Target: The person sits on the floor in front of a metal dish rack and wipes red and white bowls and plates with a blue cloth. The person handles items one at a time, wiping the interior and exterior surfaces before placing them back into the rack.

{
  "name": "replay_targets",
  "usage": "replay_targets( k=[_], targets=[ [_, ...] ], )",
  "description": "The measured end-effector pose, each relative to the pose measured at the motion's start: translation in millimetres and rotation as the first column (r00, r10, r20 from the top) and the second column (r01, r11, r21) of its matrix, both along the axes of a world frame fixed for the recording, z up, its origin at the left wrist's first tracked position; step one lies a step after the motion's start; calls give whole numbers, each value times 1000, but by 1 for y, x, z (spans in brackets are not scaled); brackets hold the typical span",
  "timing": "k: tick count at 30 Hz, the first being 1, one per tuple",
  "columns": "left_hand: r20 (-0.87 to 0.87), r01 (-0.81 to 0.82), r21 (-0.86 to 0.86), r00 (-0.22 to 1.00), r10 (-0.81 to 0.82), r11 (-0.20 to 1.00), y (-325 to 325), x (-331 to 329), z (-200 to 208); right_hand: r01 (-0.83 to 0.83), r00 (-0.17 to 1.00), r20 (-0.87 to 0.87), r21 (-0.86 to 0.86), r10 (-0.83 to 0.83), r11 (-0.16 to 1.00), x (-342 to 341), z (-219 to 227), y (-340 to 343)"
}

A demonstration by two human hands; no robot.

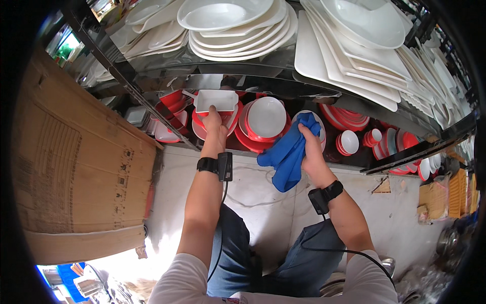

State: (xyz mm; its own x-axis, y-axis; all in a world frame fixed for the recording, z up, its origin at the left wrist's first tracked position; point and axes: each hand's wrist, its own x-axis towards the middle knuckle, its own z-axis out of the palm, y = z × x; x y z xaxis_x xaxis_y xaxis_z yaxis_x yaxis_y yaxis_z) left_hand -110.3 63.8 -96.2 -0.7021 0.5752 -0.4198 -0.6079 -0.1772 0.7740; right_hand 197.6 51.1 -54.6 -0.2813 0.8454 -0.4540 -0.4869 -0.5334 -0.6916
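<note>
Reaching into the lower shelf (283, 91), the person's left hand (214, 123) pinches the near rim of a small white rectangular dish (216, 100), thumb on top and fingers curled under it, so the dish is held level just above a stack of red plates (215, 123); the grip at one edge leaves the rest of the dish free to slide in or out under the shelf board. The right hand (310, 147) is closed around a bunched blue cloth (288, 152), most of which hangs down toward the floor (253, 192), and it sits in front of a white plate (318, 121) at the shelf mouth. Between the two hands stands a white bowl in red bowls (267, 117), close to both. Headroom is tight: the shelf above, loaded with white platters (238, 25), overhangs the opening, so the dish has little room to lift. To the left a large cardboard box (76, 172) leans near the shelf frame, narrowing sideways room for the left elbow; to the right, small red and white cups (362, 139) crowd the shelf. The open room is toward the person's knees.
</note>
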Motion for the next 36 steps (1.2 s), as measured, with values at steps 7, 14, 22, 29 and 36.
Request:
replay_targets(
  k=[7, 14, 22, 29, 36],
  targets=[
    [73, 302, 79, 949, -308, 950, -36, 50, 54, 20, 999, 43, 169, -28, 985, -2, 25, 1],
    [-29, 604, 19, 797, -603, 797, -74, 87, 62, -75, 840, 464, 611, -280, 788, 5, 38, 5],
    [177, 696, 177, 672, -719, 695, -85, 136, 78, -467, 550, 707, 702, -445, 538, 4, 19, -9],
    [101, 701, 286, 656, -748, 653, -81, 135, 90, -695, 224, 774, 553, -592, 460, -3, 43, -27],
    [31, 698, 111, 710, -704, 708, -77, 150, 65, -670, 401, 779, 608, -482, 426, -10, 43, -33]
  ],
)
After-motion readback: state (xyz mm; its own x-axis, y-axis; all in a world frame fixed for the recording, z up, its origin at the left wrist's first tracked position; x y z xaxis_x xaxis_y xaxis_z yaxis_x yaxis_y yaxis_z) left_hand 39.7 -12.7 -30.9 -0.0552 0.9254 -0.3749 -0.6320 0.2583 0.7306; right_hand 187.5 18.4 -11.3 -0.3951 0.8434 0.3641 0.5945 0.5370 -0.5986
